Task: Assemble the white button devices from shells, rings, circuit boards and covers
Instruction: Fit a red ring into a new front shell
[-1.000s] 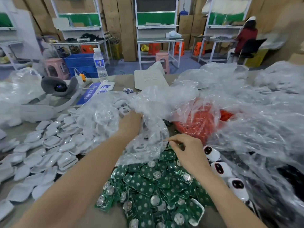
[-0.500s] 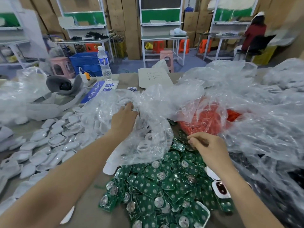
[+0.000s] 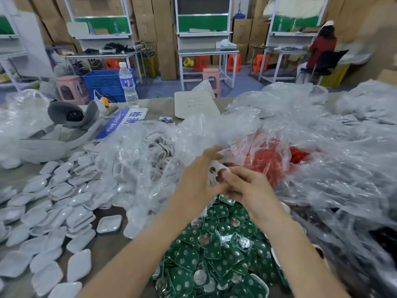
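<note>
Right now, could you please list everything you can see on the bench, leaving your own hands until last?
white shell: one, white with round holes, between both hands
circuit boards: many, green, heaped front centre
covers: many, white, spread at left
rings: many, red, bagged right of centre
clear bags: several, transparent, across middle and right
water bottle: one, clear, far edge
sign: one, blue, beside bottle
left hand: holds the shell
right hand: pinches the shell
</note>
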`<state>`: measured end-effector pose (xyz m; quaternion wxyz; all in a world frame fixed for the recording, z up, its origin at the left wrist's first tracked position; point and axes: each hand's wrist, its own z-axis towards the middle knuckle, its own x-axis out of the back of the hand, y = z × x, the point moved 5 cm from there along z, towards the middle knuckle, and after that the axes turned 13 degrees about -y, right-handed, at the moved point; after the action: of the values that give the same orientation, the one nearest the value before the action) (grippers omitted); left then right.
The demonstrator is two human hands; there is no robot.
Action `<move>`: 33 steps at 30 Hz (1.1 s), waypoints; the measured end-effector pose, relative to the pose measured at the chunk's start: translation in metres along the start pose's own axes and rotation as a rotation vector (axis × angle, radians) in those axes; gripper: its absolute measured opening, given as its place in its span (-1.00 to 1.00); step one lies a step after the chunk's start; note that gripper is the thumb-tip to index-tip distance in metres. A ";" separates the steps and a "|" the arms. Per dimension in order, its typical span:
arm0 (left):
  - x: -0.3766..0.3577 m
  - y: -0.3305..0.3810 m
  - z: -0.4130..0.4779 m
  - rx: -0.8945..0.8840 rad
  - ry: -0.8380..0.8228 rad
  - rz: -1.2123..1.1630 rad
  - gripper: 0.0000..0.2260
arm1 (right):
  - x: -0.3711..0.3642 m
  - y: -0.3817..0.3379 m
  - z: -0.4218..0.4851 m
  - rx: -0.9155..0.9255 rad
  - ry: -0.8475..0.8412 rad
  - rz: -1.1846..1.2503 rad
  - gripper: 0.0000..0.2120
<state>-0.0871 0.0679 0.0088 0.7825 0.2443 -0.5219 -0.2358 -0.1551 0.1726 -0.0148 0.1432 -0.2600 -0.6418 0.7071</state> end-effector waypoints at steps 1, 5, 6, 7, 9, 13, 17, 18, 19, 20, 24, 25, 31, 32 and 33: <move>-0.005 -0.004 -0.002 0.022 0.009 -0.052 -0.32 | 0.002 0.003 0.000 0.012 0.032 0.018 -0.90; -0.015 -0.021 -0.008 0.143 0.011 -0.426 -0.36 | 0.021 0.014 -0.006 0.002 0.124 0.175 -0.88; -0.019 -0.024 -0.009 0.168 0.015 -0.517 -0.41 | 0.023 0.015 -0.007 -0.002 0.133 0.216 -0.88; -0.025 -0.024 -0.011 0.197 0.018 -0.621 -0.47 | 0.026 0.017 -0.007 0.009 0.146 0.262 -0.89; -0.038 -0.028 -0.013 0.293 0.051 -0.888 -0.57 | 0.029 0.015 -0.010 0.056 0.200 0.235 -0.91; -0.059 -0.029 -0.021 0.426 0.037 -1.424 -0.64 | 0.022 -0.004 -0.023 0.287 0.311 -0.827 -0.90; -0.066 -0.033 -0.022 0.436 -0.038 -1.504 -0.58 | 0.003 -0.007 -0.024 0.270 0.046 -1.205 -0.85; -0.067 -0.034 -0.022 0.425 -0.051 -1.517 -0.60 | 0.002 -0.009 -0.024 0.210 -0.032 -1.199 -0.84; -0.068 -0.033 -0.021 0.413 -0.060 -1.523 -0.61 | 0.005 -0.013 -0.025 0.170 -0.092 -1.159 -0.82; -0.068 -0.034 -0.022 0.412 -0.060 -1.523 -0.61 | 0.010 -0.023 -0.026 0.164 -0.099 -1.101 -0.83; -0.066 -0.038 -0.022 0.425 -0.022 -1.565 -0.63 | 0.103 -0.074 -0.013 0.080 0.540 -1.097 -0.93; -0.067 -0.039 -0.023 0.428 -0.018 -1.582 -0.65 | 0.133 -0.075 -0.003 -0.110 0.637 -1.166 -0.90; -0.065 -0.038 -0.024 0.412 -0.042 -1.587 -0.62 | 0.173 -0.034 0.051 -0.453 0.467 -1.399 -0.76; -0.065 -0.039 -0.024 0.411 -0.053 -1.573 -0.63 | 0.174 -0.035 0.053 -0.432 0.456 -1.399 -0.75; -0.065 -0.040 -0.024 0.409 -0.064 -1.560 -0.65 | 0.177 -0.037 0.055 -0.428 0.443 -1.371 -0.75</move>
<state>-0.0914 0.0812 -0.0702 0.3170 0.6698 -0.2561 -0.6207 -0.3363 0.2268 -0.0084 0.6237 0.0398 -0.7394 0.2503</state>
